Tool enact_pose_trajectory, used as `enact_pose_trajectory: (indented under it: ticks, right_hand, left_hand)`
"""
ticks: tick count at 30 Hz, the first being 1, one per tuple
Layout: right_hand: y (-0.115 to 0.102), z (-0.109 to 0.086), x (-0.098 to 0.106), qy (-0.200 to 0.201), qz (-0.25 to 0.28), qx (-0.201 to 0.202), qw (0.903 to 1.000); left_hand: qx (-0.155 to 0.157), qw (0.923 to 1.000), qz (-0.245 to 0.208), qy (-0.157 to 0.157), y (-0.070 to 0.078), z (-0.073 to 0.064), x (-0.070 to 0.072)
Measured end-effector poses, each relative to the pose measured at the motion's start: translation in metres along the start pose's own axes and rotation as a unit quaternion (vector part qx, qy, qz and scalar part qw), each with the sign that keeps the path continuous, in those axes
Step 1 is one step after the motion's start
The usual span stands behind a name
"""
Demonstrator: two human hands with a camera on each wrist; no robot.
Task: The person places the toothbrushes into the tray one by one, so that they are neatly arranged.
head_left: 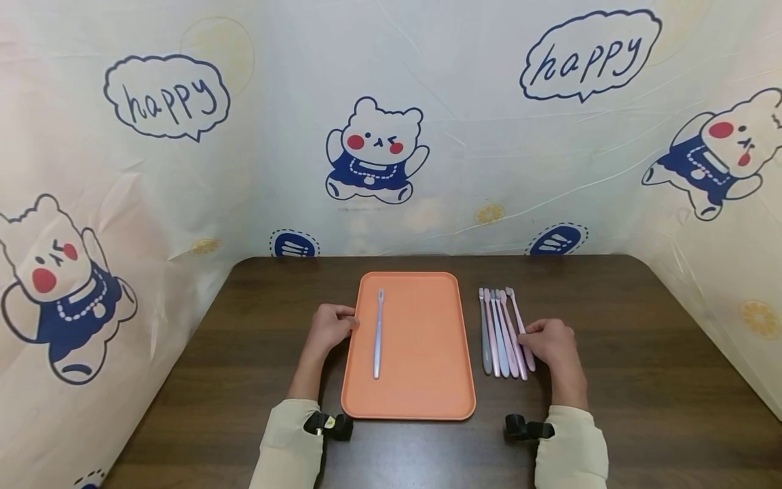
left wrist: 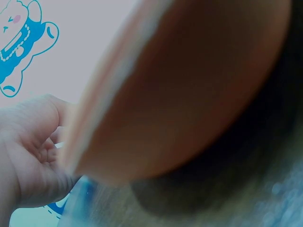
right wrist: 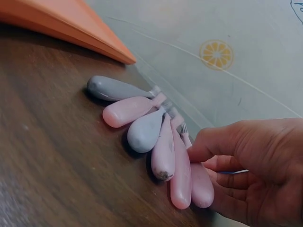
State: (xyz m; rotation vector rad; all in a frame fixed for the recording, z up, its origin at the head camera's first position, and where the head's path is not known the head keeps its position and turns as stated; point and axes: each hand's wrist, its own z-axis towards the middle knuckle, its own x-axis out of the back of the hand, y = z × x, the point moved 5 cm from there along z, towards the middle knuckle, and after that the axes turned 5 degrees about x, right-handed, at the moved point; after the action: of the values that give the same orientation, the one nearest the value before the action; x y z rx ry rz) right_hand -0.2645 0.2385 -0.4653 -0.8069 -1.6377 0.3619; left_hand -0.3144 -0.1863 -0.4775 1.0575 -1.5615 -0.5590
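here, the left hand (head_left: 332, 327) is gripping the left edge of an orange tray (head_left: 424, 339), where a single blue toothbrush (head_left: 378, 336) is lying lengthwise, left of the middle. to the tray's right, the right hand (head_left: 552, 341) is pinching the rightmost pink toothbrush (right wrist: 202, 187) with its thumb and curled fingers, while five other toothbrushes (head_left: 501, 339) are lying close together on the brown surface (head_left: 647, 380), between that one and the tray.

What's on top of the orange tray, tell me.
One pale blue toothbrush lies on the orange tray, left of its middle. The strip directly beneath it is covered and cannot be seen.
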Motion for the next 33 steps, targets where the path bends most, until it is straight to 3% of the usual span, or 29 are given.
enact_pose_trajectory:
  ticks: [16,33]
  right_hand:
    - [-0.0012,-0.0006,0.0026,0.008,-0.017,0.015,0.9997]
    - [-0.0071,-0.0071,0.0087,0.009,0.017,0.029,0.9994]
  left_hand:
    - [0.002,1.0000,-0.008,-0.002,0.0002,-0.0009,-0.0003]
    - [-0.003,1.0000,-0.005,-0.001,0.0019,-0.0018,0.0006]
